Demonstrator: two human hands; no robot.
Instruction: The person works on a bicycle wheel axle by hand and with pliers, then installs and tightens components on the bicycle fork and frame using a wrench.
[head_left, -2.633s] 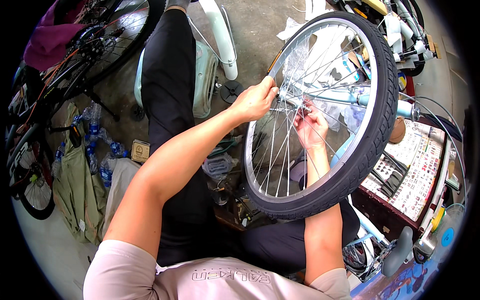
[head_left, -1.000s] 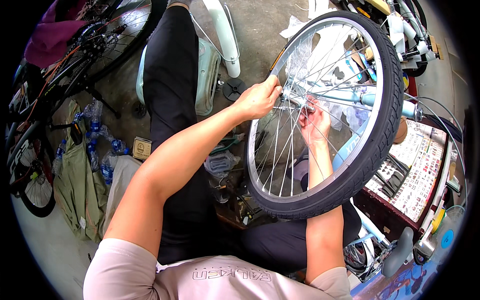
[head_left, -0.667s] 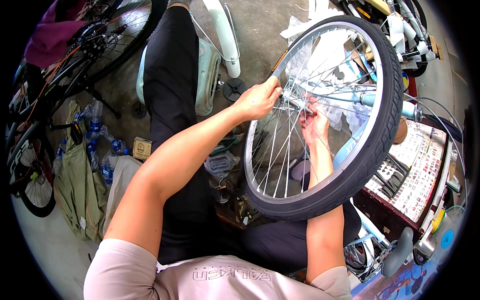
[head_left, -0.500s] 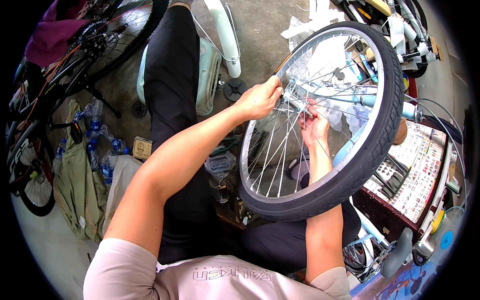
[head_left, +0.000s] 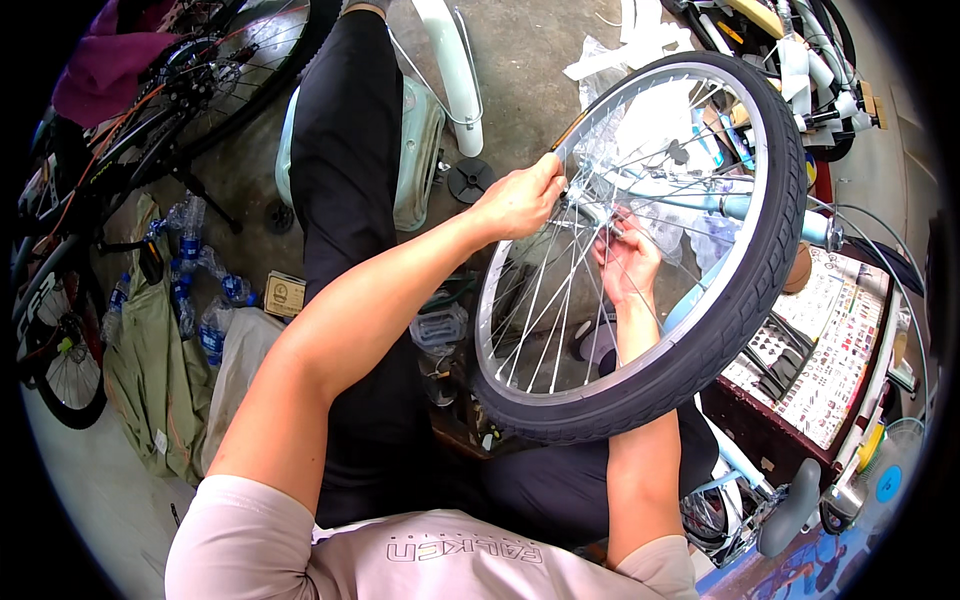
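A bicycle wheel (head_left: 715,374) with a black tyre, silver rim and thin spokes is held tilted above my lap. My left hand (head_left: 518,203) is closed at the near end of the axle, beside the silver hub (head_left: 590,210). Past the spokes, my right hand (head_left: 628,262) has its fingers curled and pinched at the hub's other end; its forearm passes behind the rim. What small part sits in the fingertips is hidden. Through the spokes shows a light blue bicycle tube (head_left: 738,205), with a silver end sticking out beyond the tyre.
A pale green mudguard (head_left: 455,85) and a black disc (head_left: 470,181) lie ahead on the floor. Bicycles (head_left: 170,90) and plastic bottles (head_left: 213,325) stand or lie at left. At right are a box with a patterned top (head_left: 850,330) and black tools (head_left: 780,362).
The wheel has tilted slightly, its upper edge shifting a little left and down. My right fingers have moved a bit at the hub; my left hand stays almost in place.
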